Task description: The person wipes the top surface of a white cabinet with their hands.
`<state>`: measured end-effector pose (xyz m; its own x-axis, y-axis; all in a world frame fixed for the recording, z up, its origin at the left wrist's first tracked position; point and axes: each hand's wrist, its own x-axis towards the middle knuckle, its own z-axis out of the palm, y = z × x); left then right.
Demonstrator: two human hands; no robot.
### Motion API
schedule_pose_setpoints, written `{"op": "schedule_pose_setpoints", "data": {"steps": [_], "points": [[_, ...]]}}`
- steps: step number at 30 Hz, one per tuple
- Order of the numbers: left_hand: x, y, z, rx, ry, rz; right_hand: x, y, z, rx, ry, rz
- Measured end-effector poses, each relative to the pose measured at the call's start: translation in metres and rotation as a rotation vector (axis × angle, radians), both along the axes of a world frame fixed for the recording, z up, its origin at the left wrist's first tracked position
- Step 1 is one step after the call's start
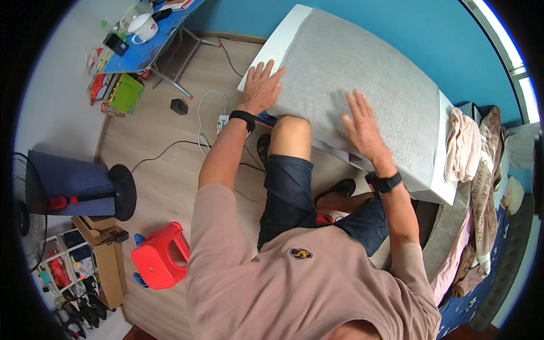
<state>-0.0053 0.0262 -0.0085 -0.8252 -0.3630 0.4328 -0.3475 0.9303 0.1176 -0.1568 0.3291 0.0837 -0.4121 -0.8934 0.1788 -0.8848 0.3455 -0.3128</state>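
A grey cloth covers most of a white table before me, leaving white strips bare at both ends. My left hand is at the cloth's left edge, palm down, fingers spread over the white strip; whether it touches the surface I cannot tell. Over the front right part of the cloth is my right hand, with thumb and fingers apart and a faint shadow beside it. Neither hand holds anything. Both wrists wear black bands. At the table's right end lies a folded pale pink towel.
A blue folding table with a white enamel mug stands at the upper left. Cables and a white power strip lie on the floor. Leftward are a red plastic stool, a fan and a cardboard box. A bed adjoins at right.
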Motion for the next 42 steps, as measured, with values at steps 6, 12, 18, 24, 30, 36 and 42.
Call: {"op": "schedule_pose_setpoints", "data": {"steps": [6, 12, 18, 24, 30, 36, 42], "points": [[0.010, -0.023, 0.006, 0.094, -0.085, -0.081, 0.029, -0.091, -0.008, 0.044, -0.007, 0.146], [0.014, -0.010, 0.008, 0.079, -0.124, -0.077, 0.046, -0.164, -0.056, -0.025, 0.025, 0.203], [0.003, -0.017, 0.010, 0.057, -0.131, -0.078, 0.046, -0.179, -0.067, -0.018, 0.067, 0.192], [0.005, -0.015, 0.008, 0.026, -0.085, -0.060, 0.043, -0.172, -0.074, -0.048, 0.128, 0.205], [0.005, -0.014, 0.008, 0.038, -0.054, -0.085, 0.035, -0.147, -0.072, 0.012, 0.110, 0.176], [0.006, -0.014, 0.004, 0.016, -0.042, -0.092, 0.016, -0.089, -0.067, 0.034, 0.094, 0.105], [0.006, -0.019, 0.001, -0.002, -0.092, -0.058, -0.020, -0.002, -0.069, 0.069, 0.101, -0.030]]}}
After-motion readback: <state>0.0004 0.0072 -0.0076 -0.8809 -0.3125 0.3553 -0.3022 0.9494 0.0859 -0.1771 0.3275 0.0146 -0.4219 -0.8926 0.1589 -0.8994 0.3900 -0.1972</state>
